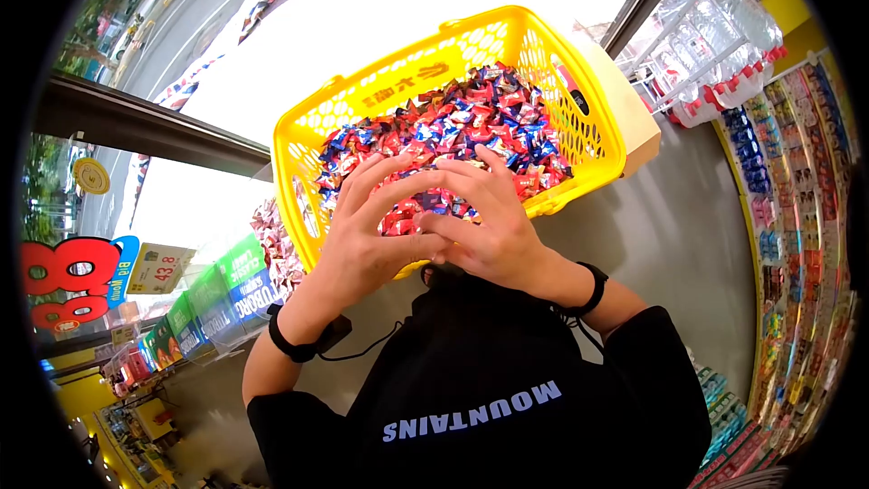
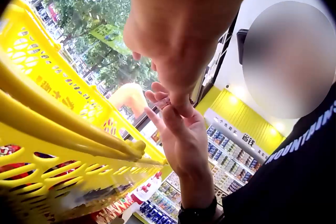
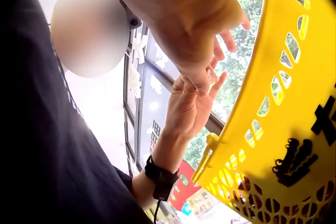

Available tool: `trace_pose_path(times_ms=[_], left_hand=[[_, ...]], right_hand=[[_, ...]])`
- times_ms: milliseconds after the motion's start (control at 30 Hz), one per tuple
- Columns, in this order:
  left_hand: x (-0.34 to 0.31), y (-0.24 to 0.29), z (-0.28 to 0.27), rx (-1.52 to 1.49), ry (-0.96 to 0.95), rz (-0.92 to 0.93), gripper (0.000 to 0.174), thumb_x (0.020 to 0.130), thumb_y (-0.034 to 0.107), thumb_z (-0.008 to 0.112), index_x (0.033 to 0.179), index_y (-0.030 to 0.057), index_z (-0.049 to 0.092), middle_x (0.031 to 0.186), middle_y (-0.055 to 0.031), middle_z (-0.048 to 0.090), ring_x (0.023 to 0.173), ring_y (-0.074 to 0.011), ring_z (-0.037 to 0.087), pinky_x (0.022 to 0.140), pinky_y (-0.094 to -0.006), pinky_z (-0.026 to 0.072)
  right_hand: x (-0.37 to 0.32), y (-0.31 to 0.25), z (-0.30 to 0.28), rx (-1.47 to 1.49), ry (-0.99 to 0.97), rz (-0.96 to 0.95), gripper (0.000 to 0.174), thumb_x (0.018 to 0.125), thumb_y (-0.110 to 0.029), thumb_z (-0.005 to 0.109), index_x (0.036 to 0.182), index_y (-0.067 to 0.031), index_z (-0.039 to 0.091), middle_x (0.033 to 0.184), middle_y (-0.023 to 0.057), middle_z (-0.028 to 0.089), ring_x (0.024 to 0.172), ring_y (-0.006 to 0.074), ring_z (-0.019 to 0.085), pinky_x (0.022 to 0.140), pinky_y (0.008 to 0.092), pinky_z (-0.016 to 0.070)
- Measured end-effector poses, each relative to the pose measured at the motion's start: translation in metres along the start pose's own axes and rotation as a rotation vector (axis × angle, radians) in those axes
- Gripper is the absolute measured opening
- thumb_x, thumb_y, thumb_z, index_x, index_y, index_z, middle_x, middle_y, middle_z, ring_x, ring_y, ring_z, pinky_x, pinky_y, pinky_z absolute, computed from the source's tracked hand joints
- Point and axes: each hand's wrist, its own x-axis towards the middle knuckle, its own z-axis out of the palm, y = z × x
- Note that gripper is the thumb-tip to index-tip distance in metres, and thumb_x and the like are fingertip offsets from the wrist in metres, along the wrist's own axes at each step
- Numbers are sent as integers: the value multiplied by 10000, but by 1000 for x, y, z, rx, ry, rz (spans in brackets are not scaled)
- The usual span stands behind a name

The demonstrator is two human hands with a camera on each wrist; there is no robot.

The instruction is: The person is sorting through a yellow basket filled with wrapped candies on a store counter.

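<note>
Two bare hands meet above the near part of a yellow basket (image 1: 605,127), the left hand (image 1: 373,222) and the right hand (image 1: 493,228) turned toward each other, fingers bent and thumbs close together. A small shiny bit (image 3: 211,75) shows between the fingertips in the right wrist view, too tiny to name; whether the fingers pinch it or merely touch one another, I cannot tell. Bringing both sets of fingertips together would suit something small that needs two hands, and working over the basket probably lets anything dropped land inside.

Just beneath and beyond the hands, wrapped sweets (image 1: 516,122) in red, blue and dark colours lie heaped in the basket, likely because its perforated walls stop so loose a pile from spreading. The basket's handle (image 2: 68,115) lies along the rim, seemingly folded down so the forearms can reach over.

A tan box (image 1: 639,131) shows past the basket on the right hand's side; it may serve as a support, though the overlap hides how they meet. Green and blue cartons (image 1: 235,285) stand on the left hand's side, stocked shelves (image 1: 797,217) on the right's, both well apart from the fingers.
</note>
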Motion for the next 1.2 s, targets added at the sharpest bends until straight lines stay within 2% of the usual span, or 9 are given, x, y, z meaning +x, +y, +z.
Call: trace_pose_path(times_ms=[133, 300, 567, 667, 833, 900, 1000, 1100, 1200], left_hand=[[-31, 2, -7, 168, 129, -9, 252, 785, 298, 868, 1027, 366, 844, 1423, 10, 685, 1381, -306, 563, 1194, -555, 424], [-69, 4, -11, 408, 193, -84, 311, 824, 237, 836, 1129, 296, 817, 1412, 41, 682, 1370, -261, 568, 1213, -560, 411], [-107, 2, -2, 316, 264, -213, 257, 830, 186, 828, 1072, 266, 801, 1373, 30, 701, 1325, -273, 605, 1212, -561, 406], [-119, -1, 1, 305, 264, -258, 306, 813, 164, 832, 1092, 285, 803, 1344, 32, 708, 1325, -271, 604, 1212, -558, 404], [-141, -18, -16, 440, 435, -333, 294, 750, 115, 908, 1007, 231, 826, 1262, 17, 724, 1291, -286, 616, 1188, -544, 425], [-163, -35, -31, 428, 562, -482, 238, 780, 49, 890, 981, 153, 816, 1256, -65, 715, 1301, -340, 610, 1164, -542, 444], [-209, -68, -32, 505, 644, -714, 167, 833, 66, 868, 973, 119, 796, 1277, -80, 691, 1324, -368, 589, 1138, -526, 446], [-258, -95, -13, 637, 474, -851, 126, 862, 122, 855, 962, 120, 779, 1285, -80, 682, 1324, -368, 582, 1140, -523, 428], [-281, -111, 8, 673, 465, -889, 117, 877, 169, 843, 951, 122, 766, 1294, -83, 678, 1325, -361, 575, 1140, -523, 415]], right_hand=[[10, -8, 8, 37, -32, -10, 277, 815, -190, 863, 1071, -151, 766, 1393, 96, 642, 1351, 319, 597, 1217, 630, 344], [15, -16, 24, -7, -40, -55, 272, 845, -199, 853, 1085, -119, 752, 1393, 88, 667, 1343, 308, 611, 1199, 636, 375], [18, -26, 46, -54, -153, -160, 150, 868, -194, 801, 955, -84, 748, 1390, 60, 682, 1368, 289, 601, 1191, 643, 394], [16, -25, 58, -61, -168, -173, 143, 882, -182, 774, 993, -93, 760, 1388, 54, 685, 1348, 282, 610, 1188, 607, 405], [19, -26, 58, -68, -157, -75, 227, 875, -81, 774, 1097, -127, 766, 1402, 142, 655, 1343, 344, 600, 1178, 591, 419], [19, -26, 61, -76, -138, -26, 265, 855, -77, 795, 1113, -126, 765, 1413, 154, 640, 1341, 358, 598, 1170, 588, 429], [19, -23, 62, -90, -129, -1, 312, 836, -64, 812, 1140, -113, 761, 1427, 177, 618, 1334, 376, 597, 1157, 584, 444], [20, -25, 63, -95, -128, 9, 308, 837, -56, 803, 1139, -102, 759, 1425, 180, 618, 1328, 373, 602, 1159, 580, 444], [18, -24, 64, -85, -121, 21, 315, 831, -60, 806, 1139, -102, 758, 1419, 179, 621, 1325, 373, 604, 1166, 581, 438]])
